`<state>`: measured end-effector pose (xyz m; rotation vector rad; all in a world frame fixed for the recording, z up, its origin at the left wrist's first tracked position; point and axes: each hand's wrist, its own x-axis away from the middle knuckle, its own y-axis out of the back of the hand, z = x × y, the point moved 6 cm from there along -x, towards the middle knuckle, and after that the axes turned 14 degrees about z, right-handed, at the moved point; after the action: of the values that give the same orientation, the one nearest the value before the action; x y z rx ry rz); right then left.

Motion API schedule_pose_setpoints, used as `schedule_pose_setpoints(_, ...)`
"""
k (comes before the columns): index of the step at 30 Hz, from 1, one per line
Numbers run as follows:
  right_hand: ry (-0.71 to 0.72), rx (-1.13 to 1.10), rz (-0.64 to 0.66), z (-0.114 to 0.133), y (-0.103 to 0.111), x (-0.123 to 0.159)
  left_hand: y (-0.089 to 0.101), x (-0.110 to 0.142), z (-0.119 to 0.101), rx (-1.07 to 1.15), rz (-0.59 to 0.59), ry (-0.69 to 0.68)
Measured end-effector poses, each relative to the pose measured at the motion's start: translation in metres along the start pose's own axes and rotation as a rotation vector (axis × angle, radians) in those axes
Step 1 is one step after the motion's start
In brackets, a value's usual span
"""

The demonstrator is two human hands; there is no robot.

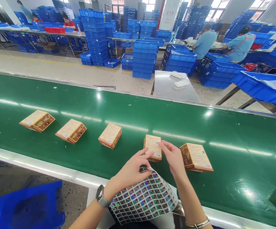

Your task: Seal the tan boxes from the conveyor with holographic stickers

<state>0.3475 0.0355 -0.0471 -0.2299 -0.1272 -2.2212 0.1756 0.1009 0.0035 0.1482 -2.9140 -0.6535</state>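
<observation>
My left hand (138, 167) pinches the edge of a curved sheet of shiny holographic stickers (142, 198) between thumb and fingers. Its outstretched fingertips rest on the near part of a small tan and brown carton (152, 151). At that carton's upper right, my right hand (172, 156) has thumb and index finger together on a small shiny sticker (157, 143), mostly covered by the fingertips. Just right of this hand lies another carton (197, 156) with a holographic sticker (202, 152) on its top face.
Left along the green conveyor belt (80, 165) lie more cartons (110, 135). A metal table (173, 87) with white pieces stands beyond the belt. Blue crates (144, 57) are stacked behind, and several people work at the far benches. A blue plastic object (25, 206) sits at lower left.
</observation>
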Motion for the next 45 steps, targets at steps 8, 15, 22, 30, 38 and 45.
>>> schedule_pose_setpoints(8, 0.082, 0.316, -0.186, 0.017, 0.011, 0.012, -0.01, -0.014, -0.004, 0.021, 0.055, -0.023)
schedule_pose_setpoints(15, 0.151, 0.527, -0.213, 0.045, 0.03, 0.024, 0.003, 0.008, -0.012, 0.178, -0.045, 0.044)
schedule_pose_setpoints(22, 0.294, 0.598, 0.507, 0.073, -0.022, 0.095, 0.026, 0.06, -0.016, 0.444, -0.271, 0.154)
schedule_pose_setpoints(30, 0.267, 0.578, 0.633, 0.078, -0.033, 0.1, 0.024, 0.088, -0.037, 0.424, -0.291, 0.143)
schedule_pose_setpoints(38, 0.24, 0.703, 0.687, 0.079, -0.028, 0.1, 0.014, 0.089, -0.041, 0.308, -0.376, 0.154)
schedule_pose_setpoints(45, 0.752, 0.786, 0.509, 0.116, -0.06, 0.118, 0.01, 0.081, -0.049, 0.208, -0.382, 0.127)
